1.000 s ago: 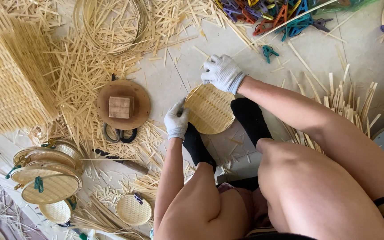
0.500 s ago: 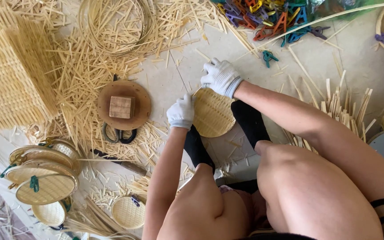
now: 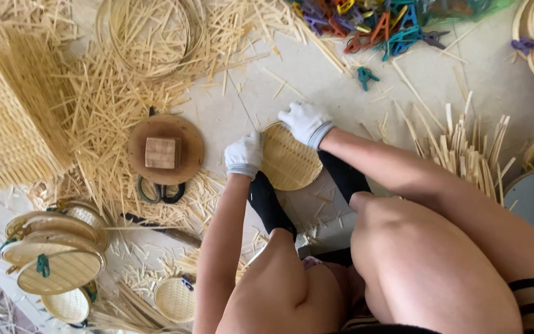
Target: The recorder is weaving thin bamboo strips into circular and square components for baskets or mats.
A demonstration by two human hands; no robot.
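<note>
from up here i look down past my bare knees to the floor (image 3: 341, 74), which is pale and littered with cut bamboo slivers. between my 2 black-socked feet lies the round woven bamboo disc (image 3: 292, 166), flat on the floor. my left hand (image 3: 244, 154), in a white glove, is curled over the disc's left edge, fingers closed on the rim. my right hand (image 3: 306, 123), also in a white glove, presses down on the disc's upper edge with the fingers bent over the rim, so both hands grip the same piece.

just left of my left hand sits a round brown wooden base (image 3: 165, 149) with a small square wooden block (image 3: 161, 153) on top, and a pair of black-handled scissors (image 3: 159, 192) touches its lower edge. lower left, near my left knee, i see a stack of small woven lids (image 3: 50, 253) tied with green string. to my right, a bundle of flat bamboo strips (image 3: 471, 154) fans out beside my right arm.

further away, a large woven mat (image 3: 7, 124) fills the left edge, a coiled bamboo hoop (image 3: 146, 34) lies at the top, and a heap of coloured plastic clips (image 3: 372, 25) sits at the top right.
</note>
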